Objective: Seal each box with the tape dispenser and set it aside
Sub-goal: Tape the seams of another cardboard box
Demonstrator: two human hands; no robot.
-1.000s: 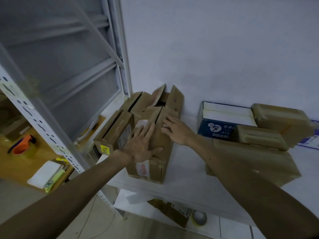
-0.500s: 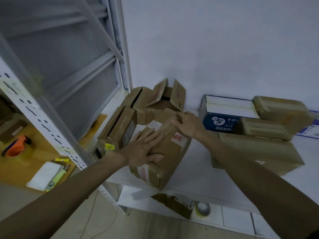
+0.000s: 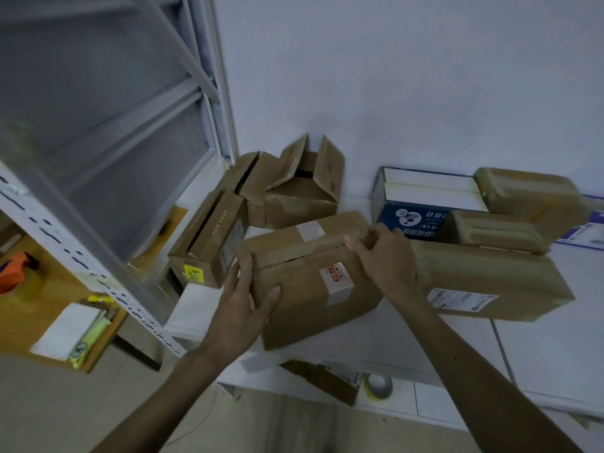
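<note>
Now the left hand and right hand each clasp an end of the box at the front edge of the tabletop; best hold its flaps shut for taping.

A cardboard box is held over the front edge of a white counter, the left hand and right hand taking up its two ends. A narrow box stands just beside its left, an open box close behind, a long parcel near its right. Bare counter lies open front right; a slanting rack post crowds the left.
</note>
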